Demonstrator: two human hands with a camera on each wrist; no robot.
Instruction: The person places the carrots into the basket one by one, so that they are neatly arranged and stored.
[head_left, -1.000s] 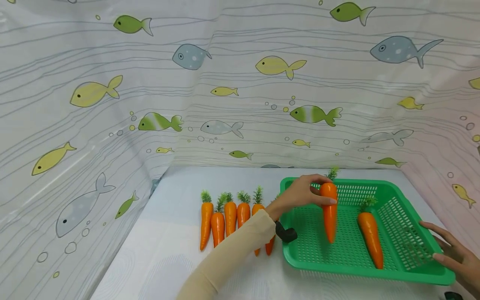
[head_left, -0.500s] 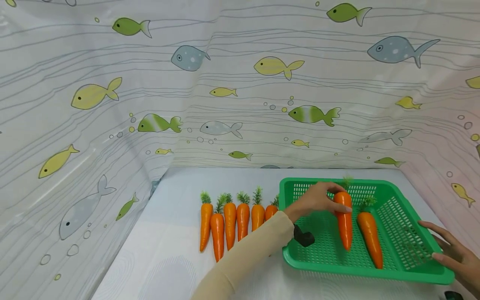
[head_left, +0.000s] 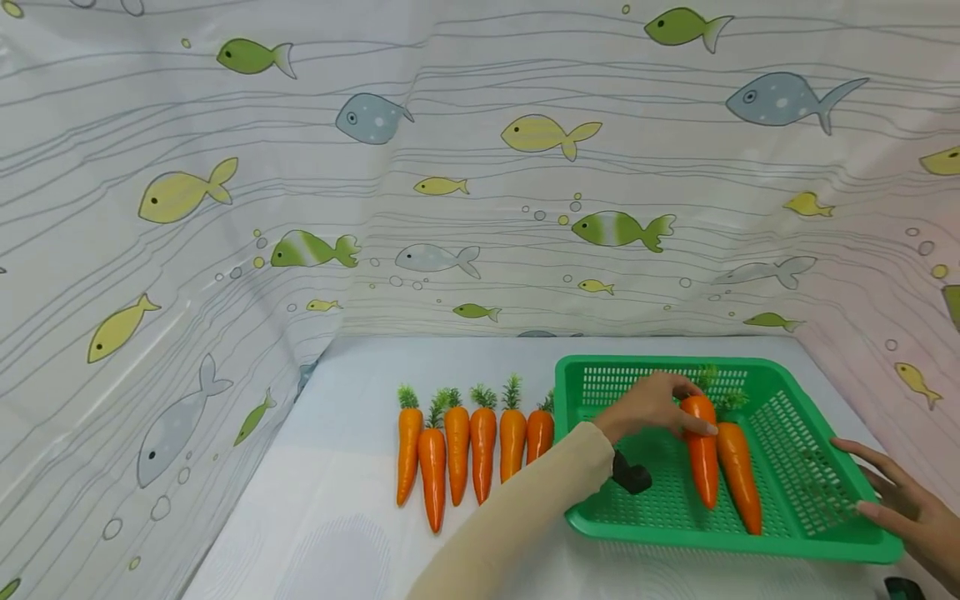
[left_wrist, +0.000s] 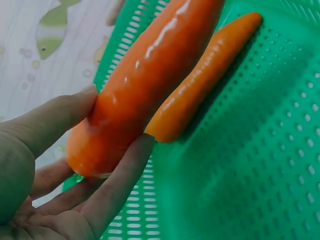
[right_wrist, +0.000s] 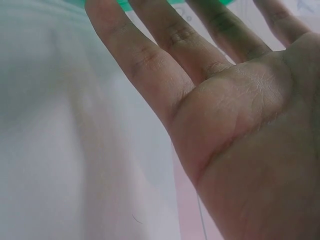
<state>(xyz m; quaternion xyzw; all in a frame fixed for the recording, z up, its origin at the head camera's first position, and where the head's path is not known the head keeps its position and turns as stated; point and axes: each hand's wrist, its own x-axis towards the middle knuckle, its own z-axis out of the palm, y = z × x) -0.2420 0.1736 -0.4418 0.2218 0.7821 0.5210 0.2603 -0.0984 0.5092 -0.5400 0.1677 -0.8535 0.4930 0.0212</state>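
My left hand (head_left: 651, 406) pinches an orange carrot (head_left: 702, 454) near its thick leafy end, the tip pointing toward me. In the left wrist view, thumb and fingers grip that carrot (left_wrist: 145, 75) from both sides. Right beside it, a second carrot (head_left: 738, 477) lies in the green plastic basket (head_left: 720, 546); whether the held one touches the basket floor, I cannot tell. At the basket's right side, my right hand (head_left: 911, 508) touches the rim with its fingers extended. Its palm and straight fingers fill much of the right wrist view, with a bit of green rim at the top.
Left of the basket, several carrots (head_left: 457, 454) lie in a row on the white table (head_left: 315, 467), green tops facing away. My left forearm (head_left: 517, 517) crosses in front of some. A fish-patterned sheet (head_left: 465, 200) hangs behind and at both sides.
My left hand has carried the carrot rightward and lower inside the basket, closer to the carrot lying there. The right hand stays at the rim.
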